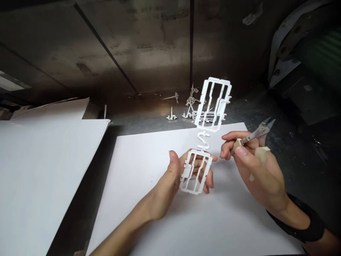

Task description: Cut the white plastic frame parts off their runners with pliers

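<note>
The left hand [183, 174] grips a white plastic frame [205, 133] by its lower half, upright over the white sheet [149, 163]. The right hand [253, 167] clasps cutters [257, 133] just beside it. Cut scraps [186, 105] lie beyond the sheet's far edge; most of the frame looks uncut.

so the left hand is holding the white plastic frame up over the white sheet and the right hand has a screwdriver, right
Not quite: the right hand holds a pair of cutters with tan handles, not a screwdriver; the head view shows the pointed jaws sticking out past the fingers. The rest stands: the left hand holds the white plastic frame up over the white sheet.
</note>
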